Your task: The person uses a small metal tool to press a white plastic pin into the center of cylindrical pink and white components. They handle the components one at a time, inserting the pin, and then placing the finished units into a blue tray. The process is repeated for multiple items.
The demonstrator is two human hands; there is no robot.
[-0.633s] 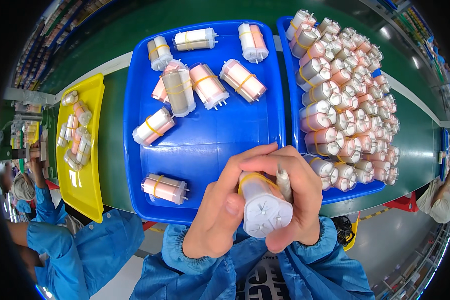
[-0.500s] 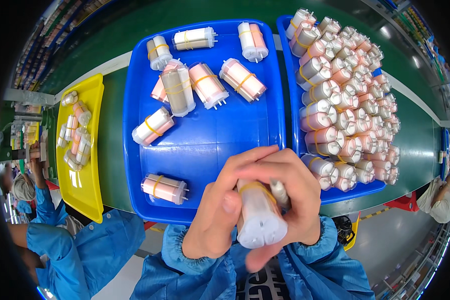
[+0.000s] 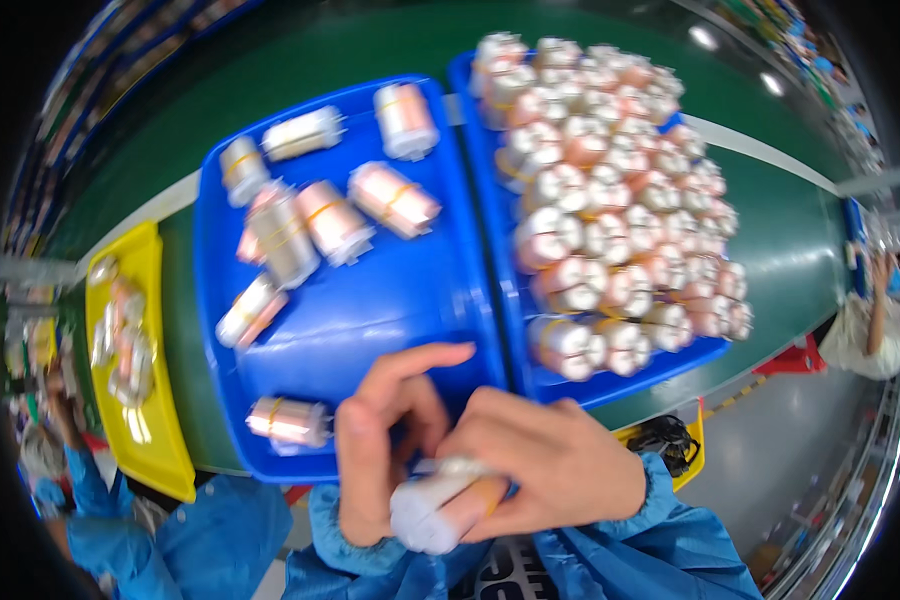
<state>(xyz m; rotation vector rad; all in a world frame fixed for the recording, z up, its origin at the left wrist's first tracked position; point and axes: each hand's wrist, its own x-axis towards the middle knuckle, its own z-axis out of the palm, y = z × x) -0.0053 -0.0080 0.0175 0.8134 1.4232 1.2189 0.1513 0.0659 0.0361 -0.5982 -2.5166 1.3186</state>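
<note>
Bundle (image 3: 428,512) located between the two hands, in front of the chest, just beyond the near edge of the blue tray (image 3: 370,325). Pale whitish, lobed end tilted toward lower left and facing the camera; body behind it partly pink. Yellow-orange patch, apparently a band (image 3: 492,487), along the side by the right hand's fingers.

Right hand (image 3: 545,465): fingers curled down around the bundle, gripping it from the right. Left hand (image 3: 367,450): forefinger stretched out toward the upper right, other fingers loosely bent, wide gap between thumb and forefinger; contact with the bundle cannot be told.

Similar banded bundles lie loose in the blue tray; many more stand packed in the second blue tray (image 3: 620,388) on the right. Smaller clear pieces in the yellow tray (image 3: 165,440) at far left.

Writing: large white letters on the dark shirt (image 3: 515,577), cut by the lower edge and the jacket (image 3: 685,545). Print on the bundle, if any, too blurred to judge.

Obscured: far end of the bundle, behind the right hand. Thin pale thing (image 3: 457,466) above the bundle smeared by motion; kind uncertain.
</note>
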